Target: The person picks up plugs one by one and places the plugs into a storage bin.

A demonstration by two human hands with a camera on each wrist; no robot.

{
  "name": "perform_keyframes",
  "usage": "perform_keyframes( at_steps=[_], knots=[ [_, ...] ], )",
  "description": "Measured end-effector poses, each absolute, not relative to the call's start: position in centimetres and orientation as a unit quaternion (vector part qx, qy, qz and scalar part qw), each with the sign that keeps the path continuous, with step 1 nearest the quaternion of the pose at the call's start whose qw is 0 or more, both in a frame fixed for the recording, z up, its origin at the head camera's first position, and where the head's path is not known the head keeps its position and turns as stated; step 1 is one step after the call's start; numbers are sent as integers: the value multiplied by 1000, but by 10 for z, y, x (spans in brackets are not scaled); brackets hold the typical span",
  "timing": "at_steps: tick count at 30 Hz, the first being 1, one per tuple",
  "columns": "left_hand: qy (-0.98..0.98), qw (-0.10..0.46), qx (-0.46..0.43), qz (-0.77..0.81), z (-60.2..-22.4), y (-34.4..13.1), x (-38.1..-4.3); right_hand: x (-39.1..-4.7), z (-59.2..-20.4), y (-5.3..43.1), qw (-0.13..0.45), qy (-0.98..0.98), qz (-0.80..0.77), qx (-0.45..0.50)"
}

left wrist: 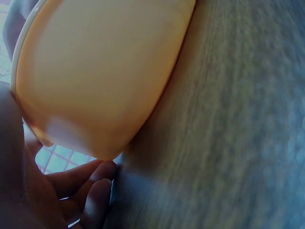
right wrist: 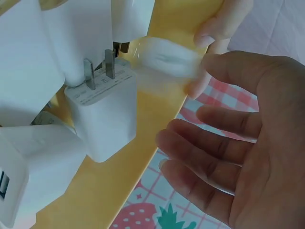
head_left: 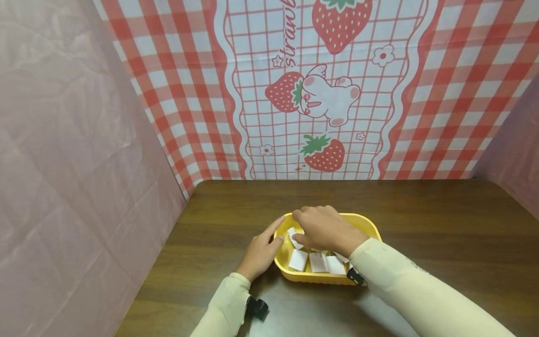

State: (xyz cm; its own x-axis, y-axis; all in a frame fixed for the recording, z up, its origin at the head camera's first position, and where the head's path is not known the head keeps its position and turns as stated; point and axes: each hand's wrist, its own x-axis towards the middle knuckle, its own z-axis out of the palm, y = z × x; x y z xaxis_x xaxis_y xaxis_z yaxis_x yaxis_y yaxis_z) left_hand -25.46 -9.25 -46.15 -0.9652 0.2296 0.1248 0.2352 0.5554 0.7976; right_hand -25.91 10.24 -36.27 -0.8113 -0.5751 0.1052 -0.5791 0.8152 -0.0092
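A yellow plastic basket (head_left: 311,278) with rounded corners holds several white plug chargers (right wrist: 107,114), some with metal prongs showing. At its left end my left hand (head_left: 262,252) grips the wall, thumb over the rim and fingers outside; in the left wrist view those fingertips (left wrist: 106,169) meet its lower corner. My right hand (head_left: 322,228) is over the basket's far left part, fingers spread loosely in the right wrist view. Right by its thumb tip, a white charger (right wrist: 167,59) is blurred by motion inside the basket. My right forearm hides the basket's right part in the head view.
The basket stands on a brown wood-grain table (head_left: 210,234). Behind the table hangs a red-and-white checked cloth (head_left: 189,93) with strawberry prints. A pale pink cloth (head_left: 76,164) covers the left side. Black cameras (head_left: 258,308) sit at the wrists.
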Motion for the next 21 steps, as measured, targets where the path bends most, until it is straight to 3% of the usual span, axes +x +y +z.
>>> perform_keyframes(
  at_steps=[21],
  knots=[
    [-879, -2, -128, -460, -460, -93, -254, -256, -362, 104, 38, -954, 16, 296]
  ],
)
